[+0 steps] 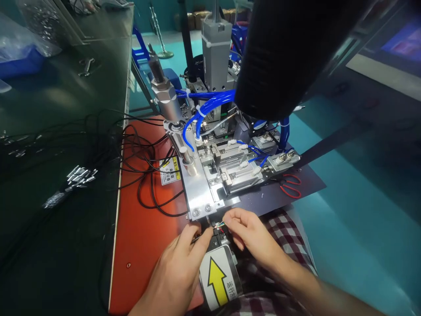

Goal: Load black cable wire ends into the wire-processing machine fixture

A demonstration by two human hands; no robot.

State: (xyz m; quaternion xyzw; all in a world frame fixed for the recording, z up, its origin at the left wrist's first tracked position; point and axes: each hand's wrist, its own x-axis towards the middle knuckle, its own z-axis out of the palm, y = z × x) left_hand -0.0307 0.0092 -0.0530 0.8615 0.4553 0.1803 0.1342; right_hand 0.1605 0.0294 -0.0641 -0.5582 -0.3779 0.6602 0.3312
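At the front edge of the metal machine, my left hand (179, 259) is closed in a pinch on a thin black cable (196, 239). Fine coloured wires (219, 226) fan out of the cable's end between my two hands. My right hand (246, 228) pinches the tips of some of these wires between thumb and finger. Just below lies a dark block with a white label (215, 276) bearing a yellow arrow. Above the hands is the machine's bright metal plate (199, 188) with two bolts. The wire tips inside the right fingers are hidden.
Black cables (148, 175) loop over the red board (131, 237) at left. On the dark table lie small metal tubes (80, 175) and a wrench (87, 66). Red-handled scissors (291, 186) rest right of the machine. A thick black cylinder (289, 57) overhangs from above.
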